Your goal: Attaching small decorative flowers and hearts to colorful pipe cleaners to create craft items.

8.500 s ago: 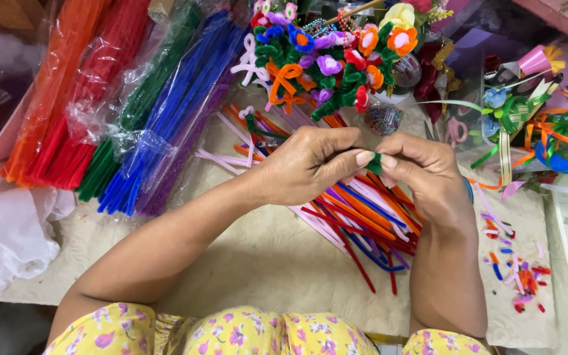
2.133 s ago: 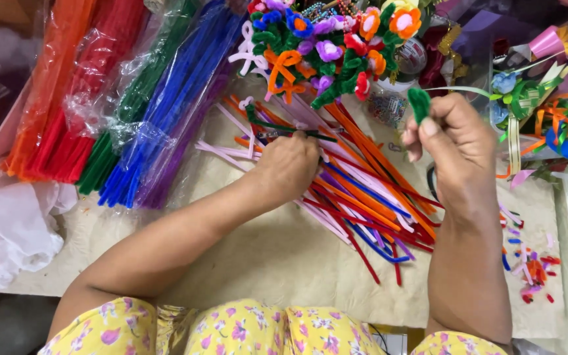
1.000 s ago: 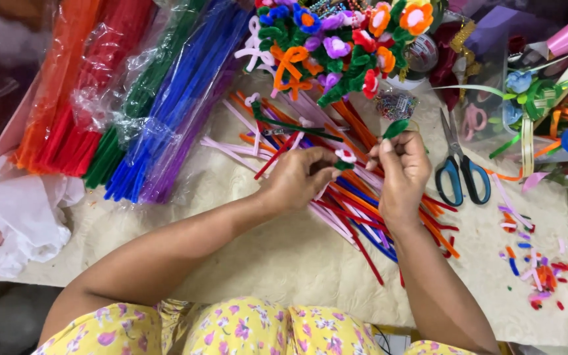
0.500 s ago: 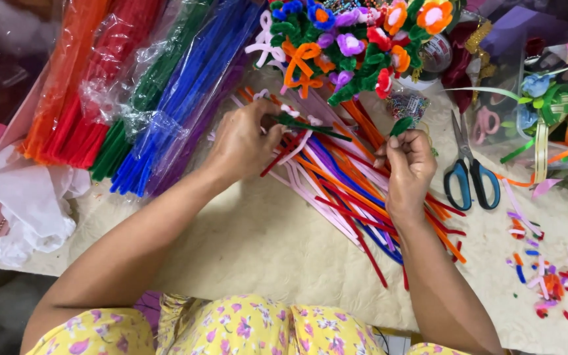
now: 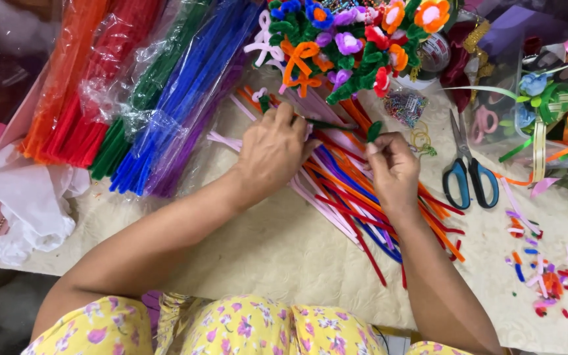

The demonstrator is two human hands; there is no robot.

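Observation:
My left hand (image 5: 272, 150) rests palm down on a loose pile of pipe cleaners (image 5: 350, 190) in red, orange, blue and pink, with its fingers closed around a dark green pipe cleaner (image 5: 329, 123) that runs to the right. My right hand (image 5: 392, 172) sits just to the right on the same pile, pinching a small green folded leaf piece (image 5: 374, 131) between thumb and fingers. A bouquet of pipe-cleaner flowers (image 5: 356, 39) lies directly behind both hands.
Bagged bundles of orange, red, green and blue pipe cleaners (image 5: 133, 85) fan out at the left. Blue-handled scissors (image 5: 469, 172) lie right of my right hand. Cut scraps (image 5: 539, 269) litter the right side; ribbons and paper flowers (image 5: 547, 98) crowd the far right. White plastic (image 5: 27, 204) at left.
My left hand moved from the pile's middle up to its far edge and took hold of a dark green pipe cleaner. My right hand stayed put with the green leaf piece.

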